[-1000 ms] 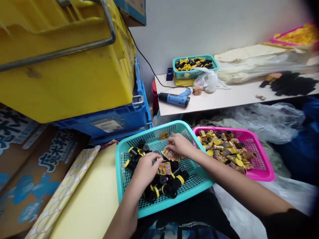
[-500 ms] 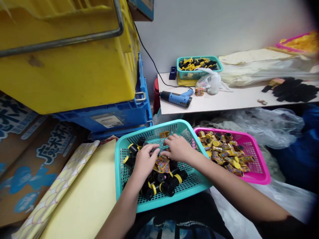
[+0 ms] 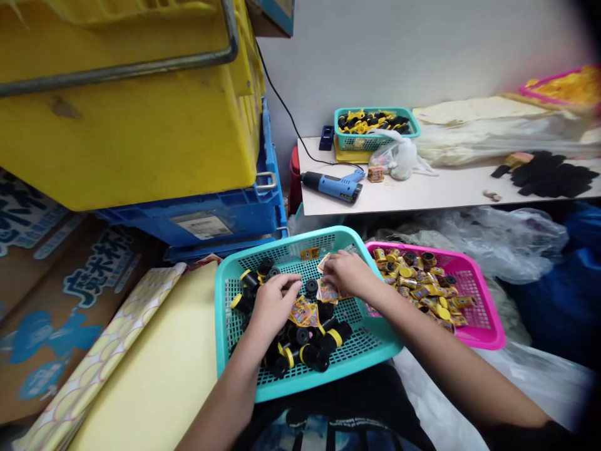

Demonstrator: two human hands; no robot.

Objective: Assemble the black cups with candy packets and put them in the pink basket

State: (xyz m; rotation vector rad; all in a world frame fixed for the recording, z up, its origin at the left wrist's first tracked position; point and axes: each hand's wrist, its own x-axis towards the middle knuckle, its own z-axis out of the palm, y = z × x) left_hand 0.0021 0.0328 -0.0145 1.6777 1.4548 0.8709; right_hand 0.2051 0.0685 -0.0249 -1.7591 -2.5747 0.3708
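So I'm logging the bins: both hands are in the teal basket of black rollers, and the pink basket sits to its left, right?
Not quite. In the head view both hands are in the teal basket, but the pink basket sits to its right.

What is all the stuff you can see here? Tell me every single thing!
teal basket: one, teal, on the lap
black rolls: many, black with yellow ends, in the teal basket
printed labels: several, orange-yellow, in the teal basket by the hands
pink basket: one, pink, right of the teal basket
wrapped rolls: many, gold-yellow, in the pink basket
heat gun: one, blue, on the white table
white table: one, white, behind the baskets
small teal basket: one, teal, on the table by the wall
yellow crate: one, yellow, upper left
blue crate: one, blue, under the yellow crate
left hand: on the black rolls
right hand: on the labels
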